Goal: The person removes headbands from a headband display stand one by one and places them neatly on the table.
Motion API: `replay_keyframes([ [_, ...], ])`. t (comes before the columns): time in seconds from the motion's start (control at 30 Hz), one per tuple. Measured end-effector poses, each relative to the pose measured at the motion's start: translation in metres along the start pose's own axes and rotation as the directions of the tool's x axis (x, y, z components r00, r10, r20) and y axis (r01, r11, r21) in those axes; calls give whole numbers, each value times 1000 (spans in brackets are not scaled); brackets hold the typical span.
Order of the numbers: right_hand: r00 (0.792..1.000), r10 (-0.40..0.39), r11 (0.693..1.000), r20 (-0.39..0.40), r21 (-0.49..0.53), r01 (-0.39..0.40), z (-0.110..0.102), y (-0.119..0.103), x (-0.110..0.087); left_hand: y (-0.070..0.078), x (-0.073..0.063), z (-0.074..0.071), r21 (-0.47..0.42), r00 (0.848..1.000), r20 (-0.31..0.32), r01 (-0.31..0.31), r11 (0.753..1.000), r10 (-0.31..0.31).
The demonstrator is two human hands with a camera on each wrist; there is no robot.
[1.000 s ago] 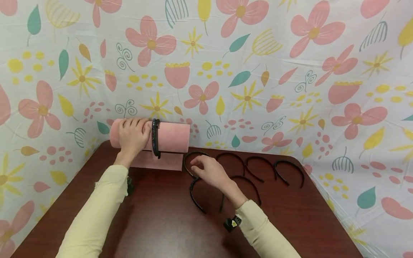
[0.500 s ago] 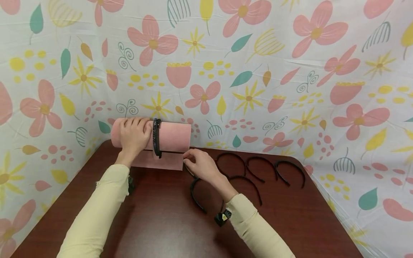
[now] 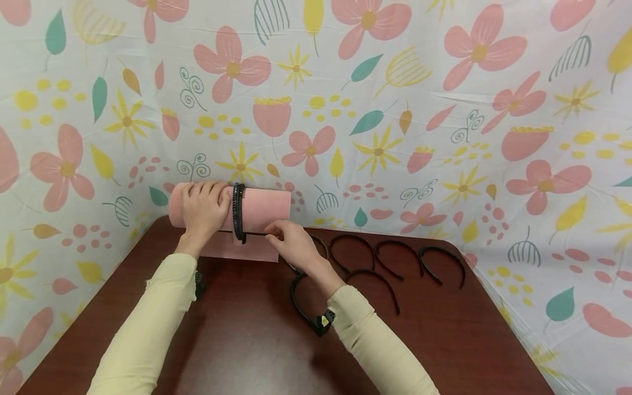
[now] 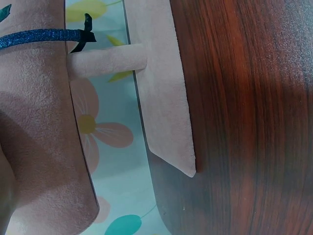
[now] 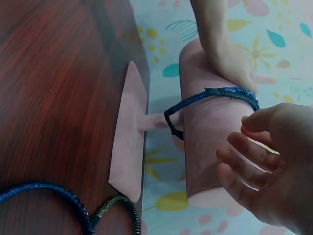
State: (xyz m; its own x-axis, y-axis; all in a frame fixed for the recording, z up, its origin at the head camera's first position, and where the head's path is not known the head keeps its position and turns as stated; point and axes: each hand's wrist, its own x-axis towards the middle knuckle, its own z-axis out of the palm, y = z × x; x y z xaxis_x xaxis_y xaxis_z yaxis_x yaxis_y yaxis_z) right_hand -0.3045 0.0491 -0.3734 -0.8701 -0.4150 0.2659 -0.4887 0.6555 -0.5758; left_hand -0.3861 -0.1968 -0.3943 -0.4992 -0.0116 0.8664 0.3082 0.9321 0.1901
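A pink velvety headband stand (image 3: 266,206) has a horizontal roll over a flat base (image 3: 257,253). My left hand (image 3: 203,211) grips the roll's left part from above. Beside its thumb, dark headbands (image 3: 238,214) sit around the roll; in the left wrist view a glittery blue headband (image 4: 44,35) ends near the stand's post (image 4: 107,61). My right hand (image 3: 294,246) hovers by the roll's front right end. In the right wrist view its loosely bent fingers (image 5: 247,171) hold nothing.
Several dark headbands lie on the brown table (image 3: 237,340) to the right, including one at the far right (image 3: 465,269) and one in front (image 3: 387,282). Some are partly hidden by my right arm. A floral cloth (image 3: 316,99) hangs behind the table.
My right hand has moved left from above the headbands on the table to the roll's right end. The left hand has stayed on the roll.
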Motion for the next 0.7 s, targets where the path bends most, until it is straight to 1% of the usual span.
replay_keyframes([
  [0.2,1000,-12,1000,-4,-16,11,2,-10,12,2,0,0,0,1000,-1,3,1000,-3],
  [0.37,1000,-16,1000,7,-5,17,9,-22,22,0,1,-1,9,1000,-4,1,1000,-1],
  [0.5,1000,-2,1000,0,-8,2,18,-27,27,-1,1,0,16,1000,-14,-8,1000,8],
  [0.7,999,35,999,-12,12,-35,32,-31,34,0,0,1,16,1000,-2,-12,1000,12],
])
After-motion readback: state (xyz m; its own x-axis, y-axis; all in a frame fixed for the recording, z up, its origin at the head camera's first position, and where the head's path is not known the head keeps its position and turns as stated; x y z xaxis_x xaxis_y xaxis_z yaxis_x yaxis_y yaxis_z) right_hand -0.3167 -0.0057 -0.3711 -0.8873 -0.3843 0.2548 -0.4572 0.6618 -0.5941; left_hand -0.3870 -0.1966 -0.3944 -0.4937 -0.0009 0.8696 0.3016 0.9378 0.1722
